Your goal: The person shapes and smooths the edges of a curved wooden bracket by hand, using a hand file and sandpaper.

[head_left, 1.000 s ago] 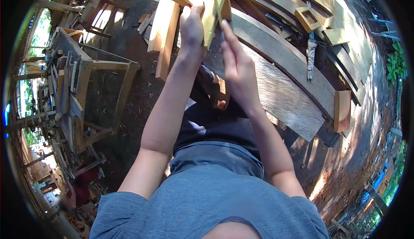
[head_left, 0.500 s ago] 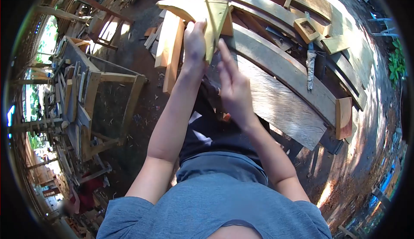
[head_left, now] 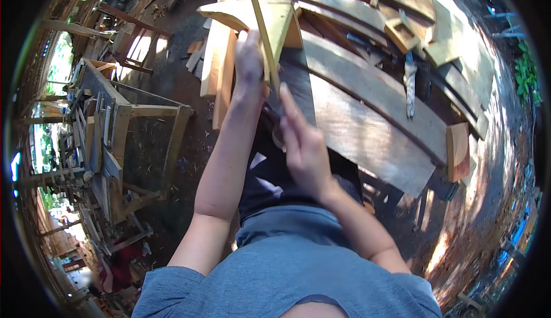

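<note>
Outdoor woodworking yard, dirt floor, with a bench (head_left: 367,117) of heavy planks as our landmark. At the bench's near-left end we see a pale wooden block (head_left: 270,16), wedge-shaped, standing on edge. The left hand (head_left: 249,59) grips the block from below, fingers clamped on its lower face. A thin blade (head_left: 265,42), a saw or file (we cannot tell which), lies across the block; its long axis runs from the block's top down toward the person. The right hand (head_left: 301,146) is at the blade's near end, nearer the body than the block, fingers curled together around what we take to be the handle, which is hidden. The block thus lies up and ahead of the right hand, along the blade's line. Left of the bench stands a wooden frame (head_left: 132,140).
</note>
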Demonstrator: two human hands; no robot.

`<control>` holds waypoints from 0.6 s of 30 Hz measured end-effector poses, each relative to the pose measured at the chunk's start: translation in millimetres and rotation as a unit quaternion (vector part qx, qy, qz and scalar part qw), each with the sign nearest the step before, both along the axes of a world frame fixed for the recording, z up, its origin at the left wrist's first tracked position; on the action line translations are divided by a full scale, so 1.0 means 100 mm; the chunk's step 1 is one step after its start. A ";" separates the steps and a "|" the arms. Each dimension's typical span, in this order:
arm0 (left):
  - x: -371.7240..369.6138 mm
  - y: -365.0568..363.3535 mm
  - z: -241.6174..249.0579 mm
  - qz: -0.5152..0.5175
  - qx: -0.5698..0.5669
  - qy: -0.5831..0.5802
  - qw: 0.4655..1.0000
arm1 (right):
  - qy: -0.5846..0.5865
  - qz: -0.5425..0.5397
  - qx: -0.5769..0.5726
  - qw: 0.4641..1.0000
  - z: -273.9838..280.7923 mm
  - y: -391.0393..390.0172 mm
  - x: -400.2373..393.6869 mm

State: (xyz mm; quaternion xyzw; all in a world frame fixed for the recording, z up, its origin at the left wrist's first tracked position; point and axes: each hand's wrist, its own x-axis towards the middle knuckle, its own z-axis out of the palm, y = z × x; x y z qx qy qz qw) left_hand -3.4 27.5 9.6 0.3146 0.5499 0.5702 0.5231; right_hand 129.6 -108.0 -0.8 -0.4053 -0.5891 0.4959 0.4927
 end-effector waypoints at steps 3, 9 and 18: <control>0.11 -0.08 0.03 0.026 0.024 0.015 0.999 | -0.002 0.036 -0.182 0.983 0.26 0.54 0.09; 0.01 0.02 -0.03 0.004 0.029 -0.005 1.000 | -0.033 -0.063 0.153 0.986 -0.07 -0.06 -0.05; -0.01 0.05 -0.06 0.027 0.049 0.005 0.998 | 0.002 -0.039 0.093 0.995 0.02 -0.02 -0.08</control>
